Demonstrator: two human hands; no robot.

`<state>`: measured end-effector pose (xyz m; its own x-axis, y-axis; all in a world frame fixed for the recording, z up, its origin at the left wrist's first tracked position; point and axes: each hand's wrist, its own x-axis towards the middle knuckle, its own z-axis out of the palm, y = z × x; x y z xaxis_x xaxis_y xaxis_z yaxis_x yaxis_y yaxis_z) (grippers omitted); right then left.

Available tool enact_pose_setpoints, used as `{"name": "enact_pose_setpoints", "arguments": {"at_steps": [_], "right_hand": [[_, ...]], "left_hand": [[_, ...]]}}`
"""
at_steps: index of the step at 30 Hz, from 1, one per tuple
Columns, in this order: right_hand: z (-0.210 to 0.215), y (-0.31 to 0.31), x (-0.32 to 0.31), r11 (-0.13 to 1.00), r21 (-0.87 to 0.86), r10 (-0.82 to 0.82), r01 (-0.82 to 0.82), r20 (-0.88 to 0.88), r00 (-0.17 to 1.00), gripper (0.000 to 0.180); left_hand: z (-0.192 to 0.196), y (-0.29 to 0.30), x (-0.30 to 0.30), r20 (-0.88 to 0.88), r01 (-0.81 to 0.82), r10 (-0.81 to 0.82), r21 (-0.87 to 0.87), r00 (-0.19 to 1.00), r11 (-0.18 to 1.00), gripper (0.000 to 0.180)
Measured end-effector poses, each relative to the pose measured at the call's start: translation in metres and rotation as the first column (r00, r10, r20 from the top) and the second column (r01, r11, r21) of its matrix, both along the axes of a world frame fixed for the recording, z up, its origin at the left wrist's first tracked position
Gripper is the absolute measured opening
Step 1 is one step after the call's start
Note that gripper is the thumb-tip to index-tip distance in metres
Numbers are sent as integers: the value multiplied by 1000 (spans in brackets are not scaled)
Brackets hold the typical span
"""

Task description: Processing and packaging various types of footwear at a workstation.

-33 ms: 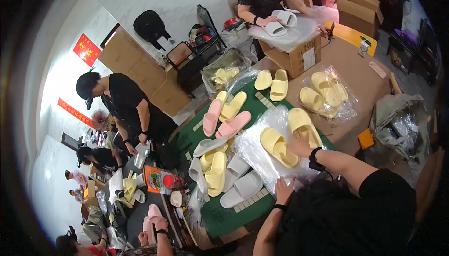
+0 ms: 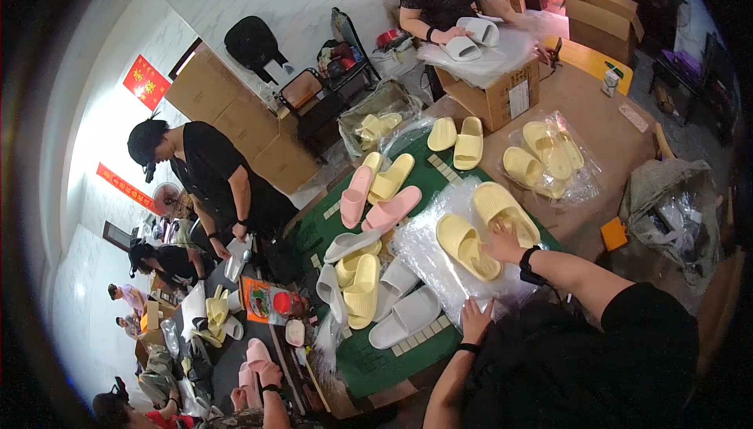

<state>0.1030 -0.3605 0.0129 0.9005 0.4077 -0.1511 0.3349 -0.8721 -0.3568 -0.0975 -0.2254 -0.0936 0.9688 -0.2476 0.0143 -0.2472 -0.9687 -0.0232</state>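
My right hand (image 2: 502, 244) reaches over a pair of yellow slippers, fingers spread. It touches the right slipper (image 2: 508, 203) and meets the edge of the left slipper (image 2: 466, 245). Both slippers lie sole down, side by side, on a stack of clear plastic bags (image 2: 420, 234). At the near edge of the stack my left hand (image 2: 475, 320) lies flat with its fingers apart, pressing on the plastic. No object is in its grasp.
Left of the bags, pink slippers (image 2: 394, 208), grey slippers (image 2: 406, 318) and more yellow slippers (image 2: 362, 292) cover the green mat (image 2: 369, 366). Bagged yellow slippers (image 2: 541, 158) lie beyond. A person holds white slippers (image 2: 478, 33) over a cardboard box (image 2: 490, 103). Others work at left.
The right yellow slipper has shifted slightly left and turned beside the left one, with my right hand on it. My left hand stays on the plastic.
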Motion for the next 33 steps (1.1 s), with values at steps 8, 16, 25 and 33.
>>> {"name": "enact_pose_setpoints", "arguments": {"at_steps": [8,16,25,33], "right_hand": [[-13,20,14,973,18,230,-230,-97,968,45],[-6,35,24,999,-29,16,-20,-127,992,64],[-20,24,37,970,241,101,-42,-241,965,54],[104,-51,-43,658,725,613,-206,-356,705,39]], "left_hand": [[21,-3,2,-56,-31,31,12,998,999,55],[42,-7,2,91,-20,29,-98,995,995,54],[19,4,17,75,-200,206,-85,976,976,47],[41,12,20,157,-131,277,-601,948,788,43]]}}
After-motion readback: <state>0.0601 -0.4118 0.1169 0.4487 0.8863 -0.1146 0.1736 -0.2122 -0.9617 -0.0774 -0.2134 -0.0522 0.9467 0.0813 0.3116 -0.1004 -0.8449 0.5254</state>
